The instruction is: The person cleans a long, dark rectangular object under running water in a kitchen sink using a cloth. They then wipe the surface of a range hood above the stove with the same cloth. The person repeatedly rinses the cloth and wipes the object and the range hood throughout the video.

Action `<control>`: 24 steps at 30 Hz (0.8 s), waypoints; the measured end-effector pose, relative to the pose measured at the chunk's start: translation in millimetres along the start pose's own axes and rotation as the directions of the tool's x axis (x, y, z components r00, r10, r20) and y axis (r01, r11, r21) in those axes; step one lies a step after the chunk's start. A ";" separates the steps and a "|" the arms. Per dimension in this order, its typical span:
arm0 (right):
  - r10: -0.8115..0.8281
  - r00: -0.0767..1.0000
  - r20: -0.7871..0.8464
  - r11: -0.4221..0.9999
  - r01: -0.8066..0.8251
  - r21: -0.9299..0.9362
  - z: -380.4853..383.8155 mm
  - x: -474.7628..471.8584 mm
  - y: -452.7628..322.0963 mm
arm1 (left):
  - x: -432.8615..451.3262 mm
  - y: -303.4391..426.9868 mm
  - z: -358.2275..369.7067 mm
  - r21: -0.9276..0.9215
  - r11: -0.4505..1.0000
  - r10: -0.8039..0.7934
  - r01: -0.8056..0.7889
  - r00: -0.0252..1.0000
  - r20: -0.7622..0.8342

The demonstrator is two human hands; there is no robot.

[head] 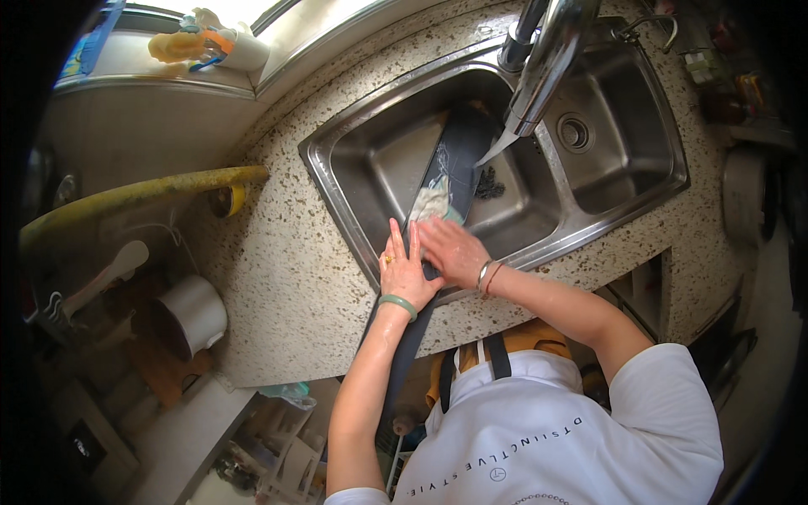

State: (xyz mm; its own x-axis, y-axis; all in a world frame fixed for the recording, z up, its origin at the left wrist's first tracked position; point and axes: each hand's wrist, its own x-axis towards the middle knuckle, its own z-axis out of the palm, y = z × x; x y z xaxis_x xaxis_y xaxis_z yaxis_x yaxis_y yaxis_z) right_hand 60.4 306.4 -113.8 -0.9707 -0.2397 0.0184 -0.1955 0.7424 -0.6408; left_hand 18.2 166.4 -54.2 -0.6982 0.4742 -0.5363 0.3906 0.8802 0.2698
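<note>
A long dark flat panel (pixel 457 148) leans at a slant in the larger basin of a steel sink (pixel 385 158), its near part running over the counter edge. My left hand (pixel 406 274), with a ring and a green bangle, presses on the panel with fingers spread. Beside it, my right hand (pixel 453 252) lies on a pale wet cloth (pixel 432 201) against the panel; its fingers are blurred. Water runs from the chrome faucet (pixel 527 113) onto the panel. A dark scouring pad (pixel 489 184) sits on the basin floor, right of the panel.
The speckled countertop (pixel 284 284) surrounds the sink. A smaller basin with a drain (pixel 576 132) is at the right. A yellow pipe (pixel 145 192) and a metal pot (pixel 196 315) are at the left. A white cup (pixel 246 52) holding items lies on the window ledge.
</note>
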 end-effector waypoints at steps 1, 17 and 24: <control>0.031 0.995 -0.095 0.998 -0.036 -0.053 1.0 7.2 11.3 | -1.7 3.0 1.2 0.009 1.000 -0.012 0.012 1.000 -0.006; 0.008 0.918 -0.397 0.997 -0.040 -0.072 29.3 44.3 88.8 | 14.5 44.7 19.3 0.144 0.958 -0.234 0.248 0.967 -0.104; 0.438 0.898 0.041 0.659 -0.351 0.665 -38.3 26.5 55.6 | 14.6 41.0 8.4 0.041 0.978 -0.206 0.204 0.977 0.057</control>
State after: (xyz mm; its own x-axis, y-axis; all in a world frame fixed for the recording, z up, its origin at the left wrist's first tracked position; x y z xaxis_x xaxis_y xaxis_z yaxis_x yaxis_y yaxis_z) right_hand 18.4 365.3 -119.5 -0.9517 0.0842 -0.2952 0.3053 0.1575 -0.9391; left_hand 29.0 209.2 -57.7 -0.7282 0.2809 -0.6252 0.2646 0.9567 0.1216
